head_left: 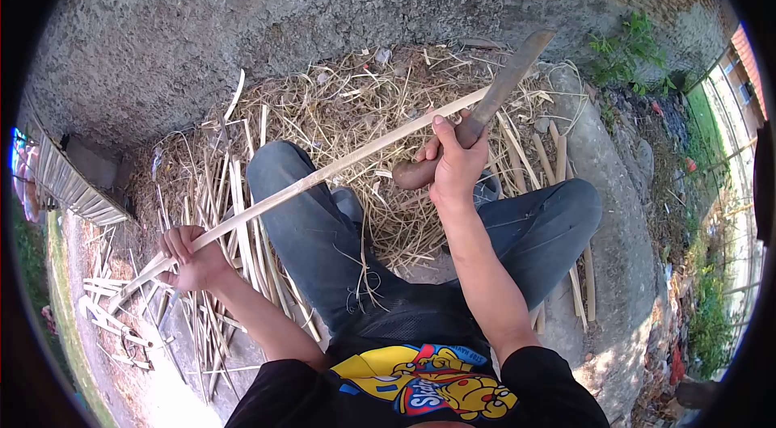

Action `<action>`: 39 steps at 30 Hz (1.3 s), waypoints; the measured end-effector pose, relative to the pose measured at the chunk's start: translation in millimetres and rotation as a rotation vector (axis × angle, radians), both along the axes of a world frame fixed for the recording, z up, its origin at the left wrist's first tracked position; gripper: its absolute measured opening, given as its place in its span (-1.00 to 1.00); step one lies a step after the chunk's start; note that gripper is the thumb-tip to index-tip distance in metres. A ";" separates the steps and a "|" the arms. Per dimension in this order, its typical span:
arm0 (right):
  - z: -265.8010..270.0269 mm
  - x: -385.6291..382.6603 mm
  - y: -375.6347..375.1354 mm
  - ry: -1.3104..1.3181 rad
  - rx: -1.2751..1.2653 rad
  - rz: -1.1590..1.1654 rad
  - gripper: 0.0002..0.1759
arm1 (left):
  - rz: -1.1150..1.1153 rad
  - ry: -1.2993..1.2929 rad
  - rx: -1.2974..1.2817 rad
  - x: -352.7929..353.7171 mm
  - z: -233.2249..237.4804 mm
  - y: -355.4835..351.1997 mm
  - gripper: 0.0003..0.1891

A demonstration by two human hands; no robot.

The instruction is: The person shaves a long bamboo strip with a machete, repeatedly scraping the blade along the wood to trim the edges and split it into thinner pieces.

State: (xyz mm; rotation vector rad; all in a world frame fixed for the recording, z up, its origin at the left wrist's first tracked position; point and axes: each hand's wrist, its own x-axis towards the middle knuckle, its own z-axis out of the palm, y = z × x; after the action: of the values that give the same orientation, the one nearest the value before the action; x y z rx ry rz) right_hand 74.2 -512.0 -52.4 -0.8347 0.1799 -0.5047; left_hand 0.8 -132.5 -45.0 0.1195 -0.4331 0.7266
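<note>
A long, pale bamboo strip (347, 161) runs slantwise across my lap, low at the left and higher at the right. My left hand (198, 260) is closed around its lower left part. My right hand (457, 163) is wrapped round the curved wooden handle of a machete (512, 79), whose blade points up and to the right. The strip's upper end lies against the blade near the handle, and my right thumb rests by the strip. Part of the handle is hidden by my fingers.
Bamboo shavings (404, 238) cover the ground between my legs and up to the rough wall (323, 8). Several split strips (234, 210) lie in a pile at my left, and a few more sticks (558, 155) lie at my right. A green plant (634, 52) grows by the wall.
</note>
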 end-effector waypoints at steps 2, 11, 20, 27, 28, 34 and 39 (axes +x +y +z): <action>-0.7 -0.7 0.4 -0.001 0.013 -0.016 -0.41 | 0.131 0.399 0.077 5.8 -0.6 -20.5 -0.42; 1.5 0.4 3.3 -0.044 0.031 -0.143 -0.39 | 0.134 0.849 1.537 -53.0 -4.6 -117.7 -0.74; -12.4 -9.5 8.4 -0.057 -0.123 0.013 -0.47 | 0.836 0.733 2.282 -5.5 14.2 -116.9 -0.71; -4.4 -50.9 -21.8 0.189 -0.749 0.197 -0.64 | 0.138 0.934 2.086 -10.9 -3.6 -111.8 -0.76; -3.8 -54.8 -23.6 0.239 -0.919 0.254 -0.63 | 0.155 0.935 2.031 -10.4 -5.0 -115.5 -0.79; -10.0 -72.6 -6.1 -0.076 -1.547 0.279 -0.49 | 0.401 1.087 1.824 -11.1 -9.8 -142.7 -0.79; -9.9 -72.9 0.8 -0.241 -1.783 0.315 -0.39 | 0.408 1.133 1.741 -16.8 -4.9 -152.4 -0.80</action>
State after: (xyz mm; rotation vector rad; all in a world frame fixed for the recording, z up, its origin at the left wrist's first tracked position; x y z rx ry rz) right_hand 1.3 -511.2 -62.4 -2.4539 -0.7563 -0.3675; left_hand -15.9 -284.9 -49.9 2.1839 0.1958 0.3671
